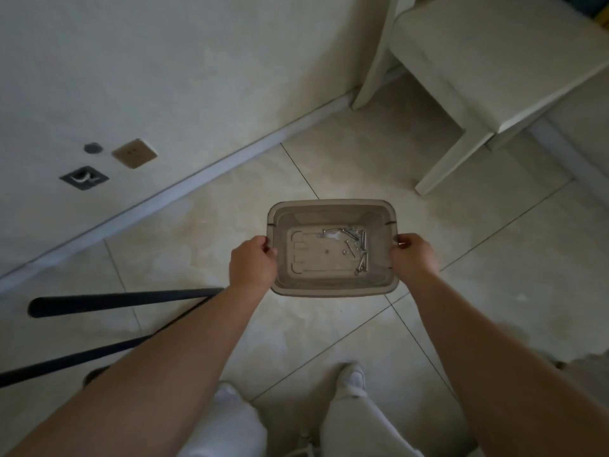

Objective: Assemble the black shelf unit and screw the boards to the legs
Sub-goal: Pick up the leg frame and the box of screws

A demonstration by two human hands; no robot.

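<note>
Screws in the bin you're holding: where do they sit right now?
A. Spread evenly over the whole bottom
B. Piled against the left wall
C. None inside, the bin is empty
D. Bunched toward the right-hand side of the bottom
D: the screws lie clustered near the right side of the bin, by the right hand; the bottom near the left hand is bare.

**Materials / finishes**

Bin (333, 288): translucent grey-beige plastic, smooth, slight sheen on the rim. Screws (357, 247) inside: bright silver metal, shiny. Shelf legs (115, 300): black tubes, matt, look like coated metal. Floor (461, 275): large beige tiles, smooth, softly glossy, thin dark grout lines. Wall (164, 61): matt off-white paint, faintly mottled. Socket plate (134, 153): gold-tone, satin finish. Chair (487, 70): pale, smooth, matt. Trousers (230, 423): white cloth.
</note>
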